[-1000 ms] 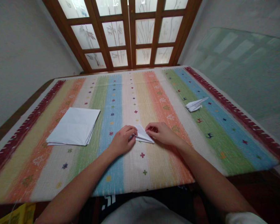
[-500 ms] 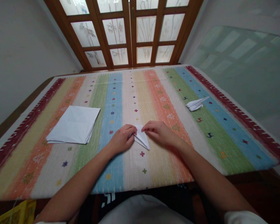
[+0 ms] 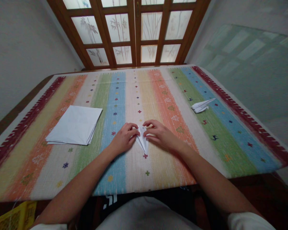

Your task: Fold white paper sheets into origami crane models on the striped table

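A small folded white paper [image 3: 142, 140] lies on the cloth in front of me, its narrow point toward my body. My left hand [image 3: 125, 137] pinches its left edge with thumb and fingers. On the opposite edge, my right hand [image 3: 157, 133] has its fingers closed on the paper too. The upper part of the paper is partly hidden by my fingertips. Off to the left rests a stack of white square paper sheets [image 3: 74, 124]. A finished-looking folded paper figure [image 3: 202, 106] with a long pointed end lies to the right.
A striped, patterned tablecloth [image 3: 115, 172] covers the table. Beyond its far edge stand wooden doors with glass panes [image 3: 148, 28]. A greenish glass panel [image 3: 249, 64] leans at the right wall. Something yellow [image 3: 14, 217] sits below the table's near left edge.
The folded paper now looks narrower, with its point straighter toward me. My right hand has moved down its right edge, and both hands grip it more evenly from the sides.
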`<action>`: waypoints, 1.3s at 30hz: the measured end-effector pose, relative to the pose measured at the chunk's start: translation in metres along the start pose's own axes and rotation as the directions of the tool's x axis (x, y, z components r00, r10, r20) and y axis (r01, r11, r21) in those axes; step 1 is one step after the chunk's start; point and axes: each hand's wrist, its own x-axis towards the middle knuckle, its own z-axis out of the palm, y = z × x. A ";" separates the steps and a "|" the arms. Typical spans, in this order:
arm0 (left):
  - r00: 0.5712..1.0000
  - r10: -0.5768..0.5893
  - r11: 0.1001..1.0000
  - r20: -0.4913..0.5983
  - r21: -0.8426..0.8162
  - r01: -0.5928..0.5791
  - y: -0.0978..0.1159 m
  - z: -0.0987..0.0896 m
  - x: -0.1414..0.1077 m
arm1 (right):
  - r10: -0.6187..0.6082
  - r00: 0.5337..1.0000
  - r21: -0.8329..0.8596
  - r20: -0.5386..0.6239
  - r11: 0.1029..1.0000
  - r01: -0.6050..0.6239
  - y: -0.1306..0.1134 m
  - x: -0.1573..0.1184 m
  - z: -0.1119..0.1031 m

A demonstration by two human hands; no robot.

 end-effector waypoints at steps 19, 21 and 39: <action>0.995 -0.088 0.985 0.037 -0.147 0.093 0.009 0.007 0.001 | -0.079 0.984 -0.007 0.160 0.997 0.081 0.005 0.005 -0.001; 0.994 -0.075 0.984 0.076 -0.158 0.086 0.010 0.008 0.001 | -0.082 0.984 0.001 0.161 0.997 0.083 0.006 0.005 -0.001; 0.978 -0.206 0.946 -0.013 -0.258 0.196 0.004 -0.002 0.001 | 0.012 0.999 0.024 -0.037 1.000 -0.011 0.007 0.004 -0.005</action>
